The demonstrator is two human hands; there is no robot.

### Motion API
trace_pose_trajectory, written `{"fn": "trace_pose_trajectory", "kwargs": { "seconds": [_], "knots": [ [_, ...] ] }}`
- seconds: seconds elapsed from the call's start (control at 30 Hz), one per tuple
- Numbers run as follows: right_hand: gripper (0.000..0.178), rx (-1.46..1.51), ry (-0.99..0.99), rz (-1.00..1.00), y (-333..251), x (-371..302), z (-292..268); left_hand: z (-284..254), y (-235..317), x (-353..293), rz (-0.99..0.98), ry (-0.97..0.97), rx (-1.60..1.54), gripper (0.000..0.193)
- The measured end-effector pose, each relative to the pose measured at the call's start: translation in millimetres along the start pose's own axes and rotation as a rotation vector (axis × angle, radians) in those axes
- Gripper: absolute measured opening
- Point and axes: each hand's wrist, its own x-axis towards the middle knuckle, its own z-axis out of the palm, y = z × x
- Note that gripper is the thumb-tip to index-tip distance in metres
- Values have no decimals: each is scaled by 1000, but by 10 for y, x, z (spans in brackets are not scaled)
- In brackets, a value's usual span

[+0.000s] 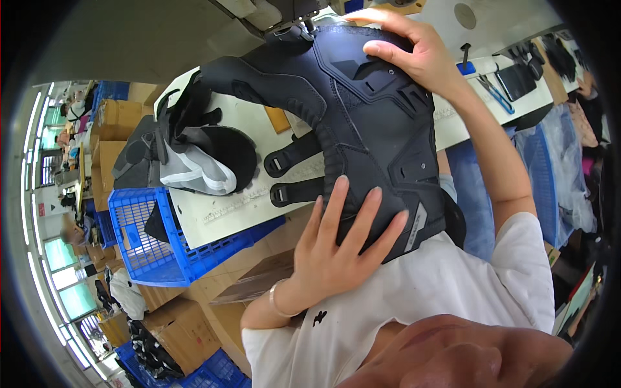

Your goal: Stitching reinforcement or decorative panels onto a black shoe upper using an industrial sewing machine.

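A black boot upper with moulded panels and two buckle straps spans from the sewing machine head down to my white shirt. Its upper edge lies under the machine's needle area. At that edge my right hand grips the boot upper, thumb on its face and fingers along the rim. My left hand rests on the lower part, fingers spread flat and open. A grey, white and black boot upper lies on the table to the left.
The white table carries ruler markings. A blue plastic crate stands below its left end, with cardboard boxes behind. On the right are blue-handled pliers, a dark tray and blue crates covered in clear plastic.
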Motion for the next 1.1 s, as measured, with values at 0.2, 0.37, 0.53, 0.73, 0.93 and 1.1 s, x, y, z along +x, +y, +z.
{"fn": "trace_pose_trajectory", "kwargs": {
  "seconds": [0.2, 0.37, 0.53, 0.73, 0.93, 1.1],
  "knots": [
    [22, 132, -236, -48, 110, 151, -142, 246, 256, 221, -42, 190, 35, 24],
    [21, 159, -280, 8, 104, 218, -178, 298, 289, 345, -19, 246, 66, 20],
    [21, 112, -254, -78, 83, 212, -228, 268, 285, 369, -4, 228, 66, 20],
    [21, 76, -261, -17, 34, 261, -204, 185, 229, 385, 9, 186, 40, 21],
    [22, 113, -246, 84, -52, 283, -227, 67, 145, 394, -27, 146, 11, 22],
    [22, 86, -183, 107, -107, 263, -188, 1, 44, 356, -15, 154, -13, 22]
  ]
}}
